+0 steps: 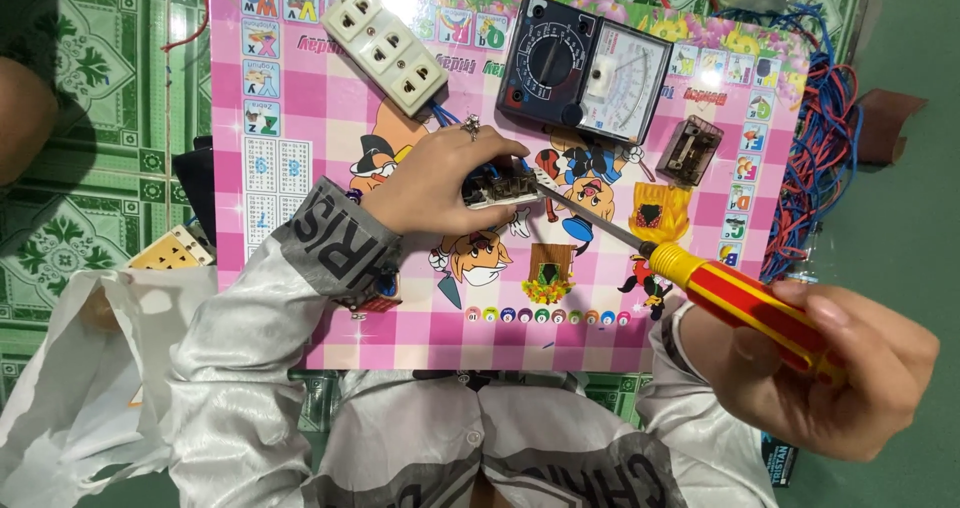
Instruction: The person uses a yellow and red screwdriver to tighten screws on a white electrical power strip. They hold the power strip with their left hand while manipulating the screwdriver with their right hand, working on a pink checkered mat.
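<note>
My left hand, a ring on one finger, presses a small white electrical part down on the pink cartoon board. Blue wires run from that part toward a white three-outlet socket strip at the board's top. My right hand grips the red-and-yellow handle of a screwdriver. Its metal shaft slants up to the left, and the tip rests on the small part beside my left fingers.
A black analog multimeter lies at the board's top centre, a small brown transparent box to its right. Tangled red and blue wires pile at the right edge. A white plastic bag lies lower left on green patterned floor.
</note>
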